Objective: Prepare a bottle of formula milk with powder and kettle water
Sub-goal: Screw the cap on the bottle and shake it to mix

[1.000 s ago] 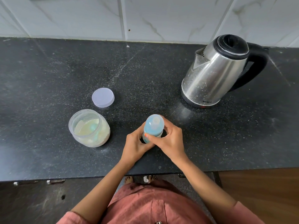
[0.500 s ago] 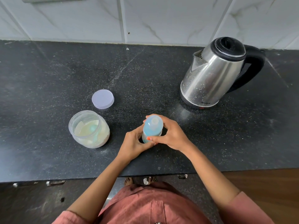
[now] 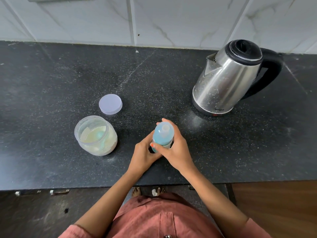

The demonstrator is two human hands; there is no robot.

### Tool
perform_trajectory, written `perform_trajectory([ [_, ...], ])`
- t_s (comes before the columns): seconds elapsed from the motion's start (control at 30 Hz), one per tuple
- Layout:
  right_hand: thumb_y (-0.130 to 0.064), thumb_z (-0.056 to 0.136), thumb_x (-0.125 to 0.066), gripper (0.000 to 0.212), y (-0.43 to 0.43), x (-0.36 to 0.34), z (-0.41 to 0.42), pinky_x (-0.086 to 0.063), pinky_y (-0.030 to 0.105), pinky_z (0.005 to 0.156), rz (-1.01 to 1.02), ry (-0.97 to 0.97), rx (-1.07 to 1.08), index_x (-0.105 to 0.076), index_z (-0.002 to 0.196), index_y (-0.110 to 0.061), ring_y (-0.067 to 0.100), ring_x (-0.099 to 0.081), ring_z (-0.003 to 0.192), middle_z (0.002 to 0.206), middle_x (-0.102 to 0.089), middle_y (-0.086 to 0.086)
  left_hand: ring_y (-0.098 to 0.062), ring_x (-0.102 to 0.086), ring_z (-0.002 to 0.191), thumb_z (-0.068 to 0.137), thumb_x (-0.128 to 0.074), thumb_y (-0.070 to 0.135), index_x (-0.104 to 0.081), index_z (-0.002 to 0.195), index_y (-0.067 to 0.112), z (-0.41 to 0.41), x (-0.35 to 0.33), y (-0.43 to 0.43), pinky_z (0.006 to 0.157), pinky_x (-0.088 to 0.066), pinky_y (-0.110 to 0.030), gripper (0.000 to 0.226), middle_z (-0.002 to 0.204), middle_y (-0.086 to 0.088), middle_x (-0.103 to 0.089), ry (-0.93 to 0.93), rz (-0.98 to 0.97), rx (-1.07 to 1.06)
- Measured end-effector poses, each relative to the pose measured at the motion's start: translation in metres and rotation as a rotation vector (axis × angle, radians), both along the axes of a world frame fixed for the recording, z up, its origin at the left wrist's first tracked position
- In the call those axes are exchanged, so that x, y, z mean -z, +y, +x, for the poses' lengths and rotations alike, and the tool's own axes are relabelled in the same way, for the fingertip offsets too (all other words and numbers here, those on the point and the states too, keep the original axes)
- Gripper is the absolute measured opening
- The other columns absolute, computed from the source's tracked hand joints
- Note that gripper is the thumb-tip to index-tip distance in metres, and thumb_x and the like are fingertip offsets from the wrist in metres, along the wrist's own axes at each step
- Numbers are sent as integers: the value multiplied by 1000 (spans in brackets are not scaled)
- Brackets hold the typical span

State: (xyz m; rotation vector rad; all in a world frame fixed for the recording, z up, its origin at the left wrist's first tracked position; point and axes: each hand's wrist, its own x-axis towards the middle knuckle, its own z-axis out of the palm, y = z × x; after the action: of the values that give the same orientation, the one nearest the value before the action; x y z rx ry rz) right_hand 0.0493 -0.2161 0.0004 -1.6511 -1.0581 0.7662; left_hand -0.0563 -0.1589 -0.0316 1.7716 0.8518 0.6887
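Observation:
A baby bottle (image 3: 163,134) with a blue cap and pale teat stands upright on the black counter (image 3: 51,86), near its front edge. My left hand (image 3: 143,155) grips the bottle's lower body, which is mostly hidden. My right hand (image 3: 175,148) wraps around the blue cap from the right. An open clear jar (image 3: 96,135) of pale powder stands to the left, with a blue scoop inside. Its round lid (image 3: 110,104) lies flat behind it. A steel kettle (image 3: 228,79) with a black lid and handle stands at the back right.
A white tiled wall (image 3: 154,19) runs behind the counter. The counter's front edge lies just below my wrists. Bare black counter stretches left of the jar and between the bottle and the kettle.
My right hand has turned around the bottle's cap, the thumb coming round to the front. The left hand keeps its hold on the bottle's base. The bottle stays in place.

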Motion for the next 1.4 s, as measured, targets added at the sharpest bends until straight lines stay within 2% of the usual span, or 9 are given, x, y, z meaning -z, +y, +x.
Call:
perform_trajectory([
  [0.1,-9,59,-84,80,-2,5,2,-30,1,95,-12,-32,27,-40,124,-24,-6,-45,112,124,-49,-9,7,-55,102,73,-73,5,-51,118,29,0,0,1,85,-43,-9,55,108,22,-59,7,-4,19],
  [0.27,-11,59,-84,61,-5,7,2,-36,-2,75,-59,-59,102,-52,111,-17,-5,-52,92,103,-57,-8,5,-50,110,74,-73,8,-48,125,25,-3,2,4,88,-37,-4,59,117,23,-54,43,13,49],
  [0.43,-9,60,-83,49,-6,3,16,-46,9,76,-14,8,188,-55,92,-34,-11,-59,84,91,-62,-19,6,-21,131,68,-80,22,-24,143,15,-15,5,18,104,-13,-2,93,144,14,-24,188,118,128],
  [0.57,3,70,-73,37,-8,-11,38,-52,16,74,78,303,299,-60,91,-25,-3,-65,81,91,-67,-8,1,-13,135,86,-63,19,-22,144,18,-18,7,24,107,-5,-6,71,146,14,-15,279,245,84],
  [0.77,-14,87,-56,9,-7,-37,46,-58,27,66,27,823,406,-60,94,-17,12,-66,83,90,-67,-1,-23,-13,142,98,-40,19,-26,143,9,3,15,42,113,-1,-32,48,152,-8,-22,465,365,-96],
  [0.97,-29,77,-56,27,-7,-42,33,-58,26,67,41,1216,271,-61,101,-18,12,-69,84,89,-73,0,-30,-22,139,96,-22,37,-28,141,3,16,18,58,113,-11,-46,57,149,-15,-28,674,470,-96],
  [1.13,-23,69,-61,27,-8,-51,31,-57,24,69,-74,934,113,-60,96,-19,6,-68,79,84,-73,-5,-34,-46,125,92,-24,32,-47,129,-1,17,31,60,101,-34,-54,56,136,-19,-47,763,498,-93],
  [1.33,-23,62,-70,36,2,-59,53,-56,25,77,161,665,329,-61,97,-21,8,-65,89,95,-67,-4,-28,-32,135,93,-13,33,-35,138,1,17,31,59,110,-21,-44,60,146,-15,-35,766,493,-86],
  [1.4,-11,67,-73,31,1,-56,43,-54,21,74,121,539,285,-62,95,-20,6,-65,85,90,-68,-5,-29,-34,134,93,-14,32,-36,137,0,17,32,60,110,-22,-44,59,145,-17,-36,769,489,-95],
])
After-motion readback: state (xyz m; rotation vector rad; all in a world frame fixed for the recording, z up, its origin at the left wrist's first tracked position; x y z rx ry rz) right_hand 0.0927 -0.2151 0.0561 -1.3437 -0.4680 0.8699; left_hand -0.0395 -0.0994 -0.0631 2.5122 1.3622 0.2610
